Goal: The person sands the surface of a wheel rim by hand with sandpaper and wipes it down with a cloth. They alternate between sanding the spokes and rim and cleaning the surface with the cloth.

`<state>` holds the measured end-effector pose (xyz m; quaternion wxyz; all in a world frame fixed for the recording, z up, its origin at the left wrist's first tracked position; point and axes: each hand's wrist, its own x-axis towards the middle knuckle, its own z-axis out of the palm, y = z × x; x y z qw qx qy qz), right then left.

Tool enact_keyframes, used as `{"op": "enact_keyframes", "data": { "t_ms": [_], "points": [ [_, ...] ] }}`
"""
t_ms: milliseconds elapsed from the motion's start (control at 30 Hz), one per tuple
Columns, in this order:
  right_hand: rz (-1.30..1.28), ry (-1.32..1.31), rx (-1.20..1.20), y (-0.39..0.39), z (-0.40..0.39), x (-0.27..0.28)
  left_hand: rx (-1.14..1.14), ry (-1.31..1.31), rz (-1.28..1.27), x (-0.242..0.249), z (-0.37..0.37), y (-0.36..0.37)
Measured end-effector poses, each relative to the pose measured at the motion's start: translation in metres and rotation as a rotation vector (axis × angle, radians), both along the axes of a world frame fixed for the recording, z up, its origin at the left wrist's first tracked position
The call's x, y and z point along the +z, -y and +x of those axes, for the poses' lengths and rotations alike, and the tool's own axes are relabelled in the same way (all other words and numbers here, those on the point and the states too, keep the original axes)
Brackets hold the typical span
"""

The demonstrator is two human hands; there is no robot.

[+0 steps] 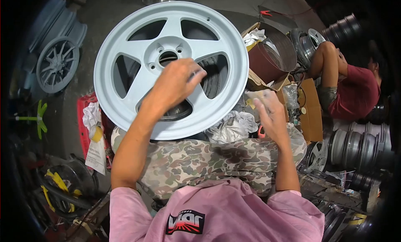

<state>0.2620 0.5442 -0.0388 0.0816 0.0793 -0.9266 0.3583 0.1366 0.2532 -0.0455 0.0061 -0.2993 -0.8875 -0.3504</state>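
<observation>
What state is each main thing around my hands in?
Five-spoke wheel: spoked face showing, centre hole open.
Left hand: fingers curled, over the wheel; contact unclear.
Right hand: closed on yellowish piece, beside the wheel.
Translucent plastic: crumpled.
Brown sheet: curled into a loop.
Cardboard box: open.

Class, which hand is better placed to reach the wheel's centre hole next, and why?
Probably the left hand: it is over the wheel, close to the centre hole. The right hand is off to the wheel's right and seems to hold a yellowish piece.

Wheel workshop (cluttered), pale five-spoke wheel (168, 41), row of metal rims (361, 146), brown roll (271, 61)
</observation>
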Motion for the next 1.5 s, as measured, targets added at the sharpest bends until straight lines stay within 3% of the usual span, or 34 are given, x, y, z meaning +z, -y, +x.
{"op": "enact_keyframes", "data": {
  "t_ms": [67, 133, 200, 267, 467, 533, 600, 767, 967, 1067, 1133, 1300, 1500],
  "points": [
    [-0.005, -0.028, -0.083, -0.013, 0.001, -0.004, -0.192, -0.173, 0.084, -0.014, 0.012, -0.017],
    [-0.281, -0.029, -0.231, -0.028, 0.001, -0.028, -0.335, -0.264, 0.084, -0.021, 0.028, -0.040],
    [-0.412, -0.026, -0.276, -0.039, 0.005, -0.060, -0.412, -0.239, -0.066, -0.021, 0.032, -0.057],
    [-0.502, 0.138, -0.283, -0.051, 0.012, -0.089, -0.412, -0.344, -0.220, -0.023, 0.024, -0.072],
    [-0.332, 0.039, -0.213, -0.039, 0.017, -0.100, -0.353, -0.505, -0.395, -0.040, -0.066, -0.116],
    [-0.348, 0.237, -0.226, -0.040, 0.019, -0.098, -0.286, -0.505, -0.432, -0.042, -0.083, -0.123],
    [-0.310, 0.222, -0.203, -0.041, 0.020, -0.112, -0.186, -0.474, -0.447, -0.040, -0.090, -0.126],
    [-0.130, 0.189, -0.204, -0.036, 0.019, -0.110, -0.322, -0.495, -0.434, -0.045, -0.041, -0.117],
    [-0.035, -0.216, -0.212, -0.018, -0.016, -0.050, -0.551, -0.345, -0.170, -0.011, 0.043, -0.075],
    [0.079, -0.246, -0.189, -0.001, -0.038, -0.024, -0.557, -0.268, -0.133, -0.006, 0.059, -0.062],
    [0.123, -0.275, -0.165, 0.005, -0.049, -0.025, -0.497, -0.334, -0.024, -0.010, 0.062, -0.057],
    [0.250, -0.328, -0.114, -0.001, -0.082, -0.030, -0.442, -0.208, 0.057, -0.006, 0.070, -0.039],
    [0.186, -0.301, -0.138, 0.008, -0.075, -0.032, -0.365, -0.129, 0.042, -0.007, 0.081, -0.019]
  ]
}}
